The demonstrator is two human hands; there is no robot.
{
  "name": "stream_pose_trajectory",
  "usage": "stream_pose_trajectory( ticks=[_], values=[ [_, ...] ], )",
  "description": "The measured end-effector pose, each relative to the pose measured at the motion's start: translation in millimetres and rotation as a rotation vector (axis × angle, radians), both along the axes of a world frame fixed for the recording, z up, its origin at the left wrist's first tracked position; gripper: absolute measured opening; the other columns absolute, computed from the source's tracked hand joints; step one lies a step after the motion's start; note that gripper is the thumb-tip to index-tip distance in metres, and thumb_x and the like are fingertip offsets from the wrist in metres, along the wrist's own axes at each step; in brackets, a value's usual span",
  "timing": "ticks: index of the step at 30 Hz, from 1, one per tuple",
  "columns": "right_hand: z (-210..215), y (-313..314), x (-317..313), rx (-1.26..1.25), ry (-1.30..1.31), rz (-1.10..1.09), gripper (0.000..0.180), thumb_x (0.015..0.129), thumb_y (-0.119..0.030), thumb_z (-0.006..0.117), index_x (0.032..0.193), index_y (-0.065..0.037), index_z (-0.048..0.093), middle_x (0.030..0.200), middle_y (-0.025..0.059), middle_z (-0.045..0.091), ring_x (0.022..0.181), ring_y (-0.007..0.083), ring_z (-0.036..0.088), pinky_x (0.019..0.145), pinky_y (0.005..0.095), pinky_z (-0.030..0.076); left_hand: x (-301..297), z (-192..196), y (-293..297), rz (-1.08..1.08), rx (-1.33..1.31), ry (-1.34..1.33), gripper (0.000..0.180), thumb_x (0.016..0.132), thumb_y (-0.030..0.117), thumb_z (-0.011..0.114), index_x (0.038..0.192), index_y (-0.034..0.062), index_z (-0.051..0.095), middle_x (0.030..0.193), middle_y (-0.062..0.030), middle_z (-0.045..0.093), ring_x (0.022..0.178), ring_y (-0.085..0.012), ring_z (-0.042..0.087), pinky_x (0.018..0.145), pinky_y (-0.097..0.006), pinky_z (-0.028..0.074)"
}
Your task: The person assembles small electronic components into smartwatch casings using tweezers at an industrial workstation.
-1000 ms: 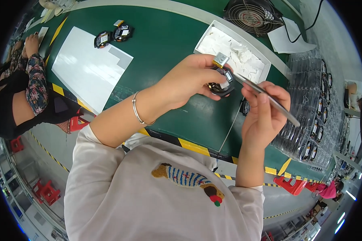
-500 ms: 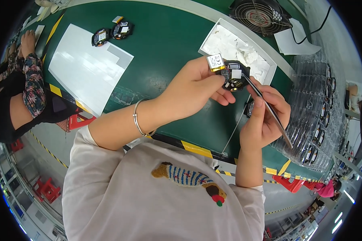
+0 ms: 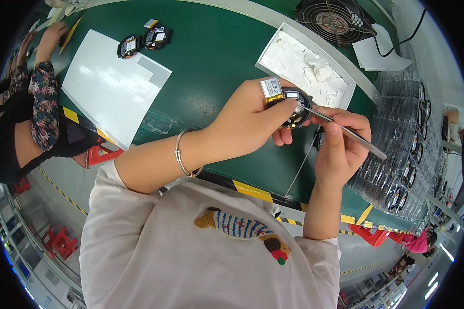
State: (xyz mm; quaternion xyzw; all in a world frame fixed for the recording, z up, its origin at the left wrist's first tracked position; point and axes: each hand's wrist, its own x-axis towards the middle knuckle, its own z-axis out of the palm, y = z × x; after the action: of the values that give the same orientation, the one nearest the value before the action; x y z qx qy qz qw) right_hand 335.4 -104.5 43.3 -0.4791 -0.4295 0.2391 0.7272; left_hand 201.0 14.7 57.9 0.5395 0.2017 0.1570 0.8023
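Observation:
Between the thumb and fingers of my left hand (image 3: 252, 110) is a round black watch module (image 3: 305, 99) with bare electronics. A small silver battery (image 3: 271, 87) on a yellow-edged end sticks out at its upper left. My left thumb lies over the middle of the module and hides part of it. My right hand (image 3: 343, 144) is closed on metal tweezers (image 3: 353, 135), whose tips reach the module beside my left thumb. Further left, two similar watch modules (image 3: 156, 37) lie at the far edge of a white sheet (image 3: 116, 85).
Behind my hands stands a white box (image 3: 268, 55) holding white scraps. A black fan (image 3: 332, 21) is at the back right. Stacked clear plastic trays (image 3: 392, 144) with dark parts fill the right side. Another person's arm (image 3: 45, 100) shows at the left edge.
The module has shifted slightly left and down, and my left thumb has come over its middle. The tweezers have swung flatter. The other person's hand has moved away from me.

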Motion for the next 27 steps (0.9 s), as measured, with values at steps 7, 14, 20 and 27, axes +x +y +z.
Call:
stream_pose_trajectory(
  ticks=[7,14,20,27],
  values=[
    [2.6,10.1,47.4,0.056,0.339,0.152,0.011,0.092,-0.009,0.052,0.097,0.000,0.051,0.091,0.0169,0.065,0.097,0.0330,0.062,0.100,0.0500,0.039,0.8,-11.7,8.1,-0.051,-0.244,-0.041,0.033,0.092,0.012,0.040,0.120,-0.0009,0.051,0.093,-0.0176,0.066,0.063,-0.0150,0.060,0.056,-0.026,0.049],
    [-8.8,39.7,79.2,-0.213,0.170,0.017,0.024,0.088,0.000,0.047,0.108,0.008,0.060,0.094,0.0102,0.061,0.091,0.0181,0.057,0.085,0.0275,0.043,-0.1,-17.9,17.3,-0.251,-0.088,0.190,0.030,0.093,0.012,0.040,0.118,0.0020,0.054,0.086,-0.0122,0.067,0.059,-0.0121,0.059,0.054,-0.023,0.050],
    [21.7,32.7,6.8,-0.482,-0.753,0.307,0.041,0.077,0.006,0.057,0.117,-0.003,0.060,0.108,0.0168,0.056,0.094,0.0326,0.057,0.083,0.0378,0.048,-4.9,-21.7,21.0,-0.358,-0.014,0.224,0.027,0.094,0.012,0.040,0.112,-0.0002,0.055,0.084,-0.0099,0.063,0.059,-0.0136,0.061,0.054,-0.025,0.051],
    [13.7,23.8,-5.3,-0.447,-0.894,-0.146,0.016,0.075,-0.001,0.069,0.090,0.001,0.065,0.075,0.0111,0.062,0.062,0.0261,0.060,0.059,0.0328,0.050,0.1,-24.6,21.2,-0.132,-0.003,0.198,0.028,0.096,0.011,0.044,0.117,-0.0036,0.056,0.092,-0.0087,0.064,0.065,-0.0120,0.064,0.058,-0.022,0.054]
  ],
)
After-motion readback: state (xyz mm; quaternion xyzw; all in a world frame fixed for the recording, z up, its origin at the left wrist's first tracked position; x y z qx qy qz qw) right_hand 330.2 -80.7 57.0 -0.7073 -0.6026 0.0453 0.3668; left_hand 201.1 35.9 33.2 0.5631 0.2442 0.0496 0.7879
